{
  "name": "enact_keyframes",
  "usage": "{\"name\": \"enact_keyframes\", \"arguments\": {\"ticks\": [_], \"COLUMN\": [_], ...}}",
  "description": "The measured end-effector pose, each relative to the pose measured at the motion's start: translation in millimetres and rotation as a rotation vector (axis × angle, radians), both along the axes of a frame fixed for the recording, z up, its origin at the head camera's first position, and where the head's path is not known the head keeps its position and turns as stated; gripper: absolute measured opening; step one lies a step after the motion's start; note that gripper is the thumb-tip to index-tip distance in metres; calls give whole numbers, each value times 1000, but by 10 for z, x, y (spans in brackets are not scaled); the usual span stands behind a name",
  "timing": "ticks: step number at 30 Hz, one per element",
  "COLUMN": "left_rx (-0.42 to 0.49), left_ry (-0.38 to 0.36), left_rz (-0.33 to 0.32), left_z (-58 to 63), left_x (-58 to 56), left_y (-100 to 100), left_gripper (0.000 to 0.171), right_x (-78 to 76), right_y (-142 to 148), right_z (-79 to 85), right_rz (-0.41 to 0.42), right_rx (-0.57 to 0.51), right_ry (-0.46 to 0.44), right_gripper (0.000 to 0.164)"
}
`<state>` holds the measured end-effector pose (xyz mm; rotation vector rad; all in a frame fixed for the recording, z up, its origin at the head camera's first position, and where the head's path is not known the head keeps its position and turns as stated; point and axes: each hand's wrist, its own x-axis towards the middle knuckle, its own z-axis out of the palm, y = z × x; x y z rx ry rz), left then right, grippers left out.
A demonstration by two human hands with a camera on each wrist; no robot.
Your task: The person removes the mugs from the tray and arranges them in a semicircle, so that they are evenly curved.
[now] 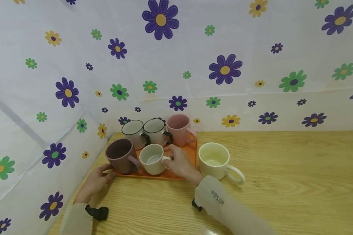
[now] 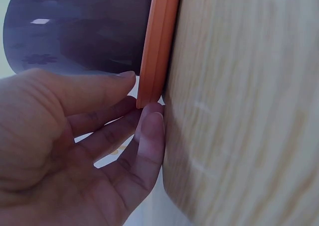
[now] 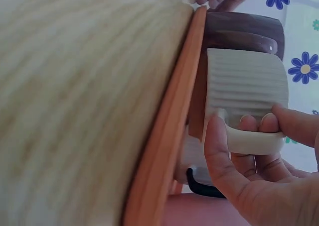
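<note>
My right hand [image 1: 180, 161] holds the handle of a small off-white mug [image 1: 154, 168], whose ribbed side shows in the right wrist view. Fingers curl through and around that handle. The mug stands at the front of an orange tray [image 1: 190, 151], just right of a brownish-purple mug [image 1: 122, 162]. At the tray's front left corner is my left hand [image 1: 96, 181]. In the left wrist view, its thumb lies at the rim beside the purple mug [image 2: 75, 32], and its bent fingers grip the corner of the tray [image 2: 155, 56] from the side and below.
Two white mugs with black rims and handles, one at the left [image 1: 132, 135] and one beside it [image 1: 154, 132], stand along the tray's back with a pink mug [image 1: 177, 130]. A larger cream mug [image 1: 213, 163] stands on the wooden table [image 1: 297, 182], right of the tray. Flowered sheeting [image 1: 188, 55] hangs behind.
</note>
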<state>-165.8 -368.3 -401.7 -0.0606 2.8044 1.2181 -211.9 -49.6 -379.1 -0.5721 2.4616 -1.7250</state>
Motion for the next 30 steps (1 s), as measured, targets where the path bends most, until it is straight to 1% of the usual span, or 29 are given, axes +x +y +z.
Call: {"name": "enact_keyframes", "arguments": {"ticks": [7,11,14,20,24,28,30], "left_rx": [0,0,-17,-32,-34,-34,-33], "left_ry": [3,6,4,0,-7,-16,-17], "left_rz": [2,-3,5,9,14,16,14], "left_z": [12,16,19,19,18,30,33], "left_x": [19,11,3,-3,0,11,17], "left_y": [-3,-4,-1,9,10,23,29], "left_gripper": [49,50,50,51,51,51,51], "right_x": [-10,2,15,31,33,37,29], "right_y": [56,102,142,253,322,409,463], "right_z": [151,254,337,526,646,754,791], "right_rz": [0,12,26,62,68,59,58], "right_rx": [27,27,16,-35,-49,-28,-10], "right_ry": [49,35,29,4,-12,-60,-65], "right_gripper": [37,37,36,36,35,37,38]}}
